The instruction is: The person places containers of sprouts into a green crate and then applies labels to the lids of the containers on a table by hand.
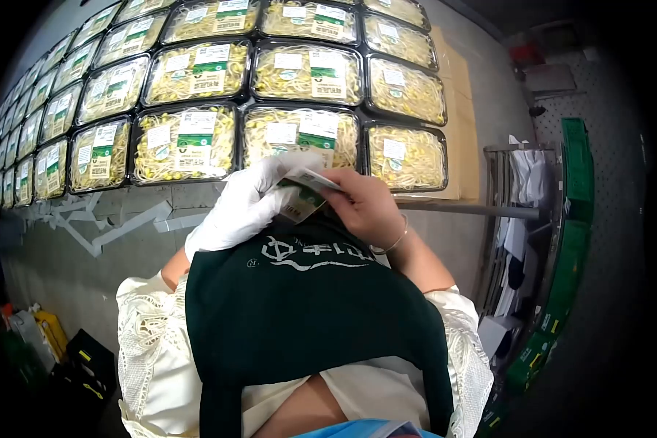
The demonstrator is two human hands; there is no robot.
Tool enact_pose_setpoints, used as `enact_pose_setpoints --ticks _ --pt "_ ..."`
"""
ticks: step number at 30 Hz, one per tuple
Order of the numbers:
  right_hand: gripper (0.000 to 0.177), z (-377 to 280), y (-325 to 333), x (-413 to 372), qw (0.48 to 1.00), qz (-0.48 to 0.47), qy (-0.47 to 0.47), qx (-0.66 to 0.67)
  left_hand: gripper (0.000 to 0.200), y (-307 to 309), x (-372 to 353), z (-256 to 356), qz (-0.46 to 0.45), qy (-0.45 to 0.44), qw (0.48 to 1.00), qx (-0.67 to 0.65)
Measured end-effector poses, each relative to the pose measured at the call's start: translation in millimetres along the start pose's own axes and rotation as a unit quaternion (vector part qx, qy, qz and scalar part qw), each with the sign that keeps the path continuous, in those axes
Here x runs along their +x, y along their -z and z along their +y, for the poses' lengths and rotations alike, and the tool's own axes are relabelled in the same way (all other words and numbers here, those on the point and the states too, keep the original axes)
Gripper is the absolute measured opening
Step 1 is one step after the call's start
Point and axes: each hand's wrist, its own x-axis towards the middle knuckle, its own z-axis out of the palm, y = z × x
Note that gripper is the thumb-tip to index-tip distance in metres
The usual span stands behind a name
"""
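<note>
My left hand point(242, 203), in a white glove, is closed on the left edge of a green and beige printed label point(303, 203). My bare right hand point(366, 207) pinches the label's upper right part, and a thin bracelet circles that wrist. Both hands meet in front of my dark green apron point(306, 314). Just beyond them sits a black tray of bean sprouts point(248, 136) under clear film, its lower edge partly hidden by my hands. It carries a small white sticker and a green label.
Rows of similar sprout trays point(186, 142) cover the table. Brown cardboard point(460, 139) lies along its right side. To the right stand a rack with white items point(514, 241) and green crates point(576, 171). A black crate point(87, 361) is on the floor at left.
</note>
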Motion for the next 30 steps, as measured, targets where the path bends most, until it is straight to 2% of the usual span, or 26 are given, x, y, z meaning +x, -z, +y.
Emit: enact_pose_setpoints --ticks 1,2,4,5,6,7,8,9,10,11,13,14,16,17,19,20,21,22,24,25,26,28,29,30 --pt "0.014 0.4 2.5 -4.1 1.000 -0.002 0.008 0.017 0.023 -9.5 1.1 3.1 0.009 0.042 0.995 -0.086" --pt "0.014 4.3 8.8 -8.9 1.000 -0.002 0.013 0.017 0.023 -15.2 5.8 4.8 0.012 0.039 0.996 -0.083" --pt "0.012 14.5 28.8 -20.8 0.995 0.075 0.032 -0.051 0.029 -28.7 17.3 7.4 -0.075 0.161 0.983 0.044" --pt "0.013 26.9 44.1 -23.8 0.987 0.107 0.064 -0.097 0.033 -47.6 17.2 9.0 -0.060 0.170 0.981 -0.074" --pt "0.011 32.0 69.9 -24.7 0.976 0.135 0.035 -0.166 0.034 -67.7 18.5 2.0 -0.011 0.114 0.989 -0.094" --pt "0.011 49.4 97.2 -21.4 0.957 0.227 0.050 -0.174 0.033 -74.2 20.1 8.3 0.007 0.086 0.994 -0.061" --pt "0.012 60.0 134.1 -16.5 0.956 0.249 0.030 -0.155 0.033 -79.1 22.5 17.5 0.027 0.060 0.997 -0.029" --pt "0.015 65.4 165.4 -16.5 0.965 0.215 -0.014 -0.152 0.032 -77.3 22.7 11.3 0.013 0.104 0.990 -0.098" --pt "0.015 75.0 174.0 -15.3 0.967 0.209 -0.005 -0.146 0.031 -74.0 20.8 4.7 0.001 0.146 0.975 -0.167" --pt "0.018 88.0 178.5 -16.3 0.965 0.167 0.019 -0.200 0.025 -77.4 20.0 8.3 0.040 0.181 0.964 -0.190" --pt "0.028 117.8 168.6 -20.8 0.946 0.090 0.076 -0.303 0.022 -84.9 14.8 3.9 0.099 0.183 0.952 -0.224" --pt "0.031 129.1 155.1 -19.7 0.915 0.032 0.059 -0.397 0.022 -90.7 13.2 2.3 0.123 0.180 0.949 -0.226" --pt "0.034 165.6 135.2 -27.6 0.893 0.085 0.184 -0.402 0.025 -105.1 9.9 0.8 0.143 0.173 0.946 -0.233" --pt "0.034 162.4 136.2 -29.4 0.894 0.078 0.193 -0.396 0.028 -112.1 7.1 -0.2 0.151 0.169 0.944 -0.240" --pt "0.036 143.7 143.1 -34.0 0.864 0.217 0.182 -0.416 0.031 -131.4 6.1 -3.2 0.174 0.139 0.946 -0.235" --pt "0.036 136.8 145.0 -38.4 0.866 0.216 0.187 -0.411 0.034 -140.2 8.4 -1.8 0.183 0.107 0.950 -0.230" --pt "0.037 129.9 146.5 -44.6 0.960 0.104 0.156 -0.208 0.038 -147.8 10.3 4.1 0.174 0.094 0.948 -0.250" --pt "0.037 122.2 147.0 -51.3 0.993 -0.016 0.114 0.006 0.039 -152.1 12.2 8.4 0.151 0.088 0.956 -0.237" --pt "0.031 100.3 138.5 -57.9 0.987 -0.079 0.133 0.032 0.040 -150.7 14.6 10.9 0.086 0.153 0.963 -0.205" --pt "0.025 101.9 132.3 -60.9 0.992 -0.069 0.108 0.021 0.033 -147.4 18.1 23.0 0.055 0.241 0.965 -0.084" --pt "0.025 101.4 128.9 -60.9 0.991 -0.071 0.109 0.022 0.033 -153.2 23.4 30.1 0.057 0.241 0.965 -0.083" --pt "0.017 98.5 122.6 -58.5 0.984 -0.081 0.153 0.049 0.024 -165.4 34.3 38.9 0.132 0.095 0.957 -0.239" --pt "0.012 90.4 120.7 -58.5 0.992 -0.050 0.098 0.056 0.022 -166.5 40.7 21.9 0.131 0.050 0.964 -0.224" --pt "0.012 91.4 123.0 -53.7 0.992 -0.050 0.097 0.055 0.019 -172.3 47.8 32.9 0.164 0.083 0.957 -0.224"
